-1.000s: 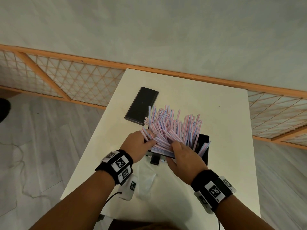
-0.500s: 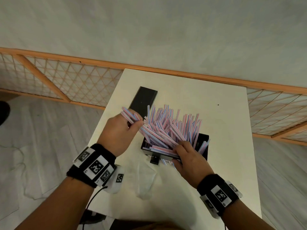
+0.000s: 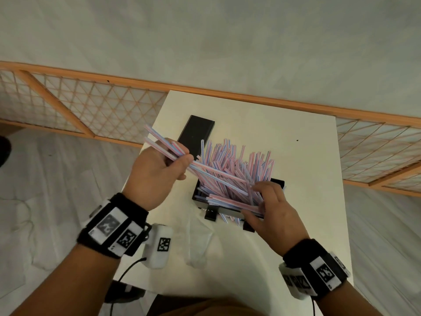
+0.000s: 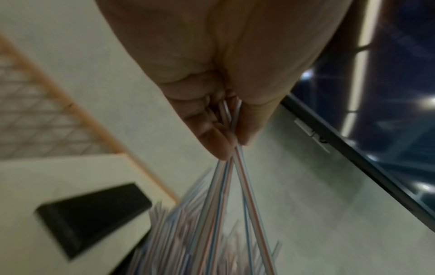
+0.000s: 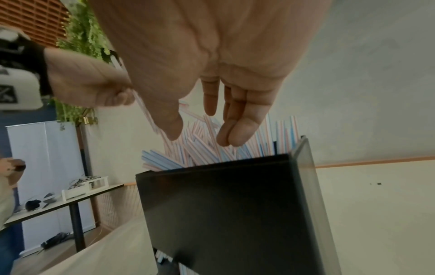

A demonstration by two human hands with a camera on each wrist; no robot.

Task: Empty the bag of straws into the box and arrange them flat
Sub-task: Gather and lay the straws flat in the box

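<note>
Pulling a few pink-and-blue striped paper straws (image 3: 168, 149) out of the tangle, the left hand (image 3: 157, 176) has its fingers (image 4: 212, 141) curled and clamped on them near their upper ends. They slant from the fist at ten o'clock down toward the black rectangular box (image 3: 279, 182) at the counter's centre. Lifting a small bunch clear looks like the way to free it from the crossed mass so it can be laid back flat.

Most of the striped straws in the box (image 3: 230, 169) stand upright or lean in a bristling fan, well above its rim; few lie level, and some poke out at the near wall at six o'clock. So the emptying seems done while the flattening is barely begun. A crumpled clear plastic bag (image 3: 198, 242) lies slack on the cream-white counter (image 3: 307, 224) at six o'clock of the box, apparently empty.

The right hand (image 3: 271, 215) reaches in from five o'clock, palm down, wrist low over the near right corner. Its fingers (image 5: 237, 130) are nearly straight and close together, thumb slightly apart, resting on the leaning straws and gripping nothing, probably steadying the pile while the other hand draws its bunch away. A flat black rectangular lid (image 3: 196, 135) lies at eleven o'clock of the box, out of the way.
</note>
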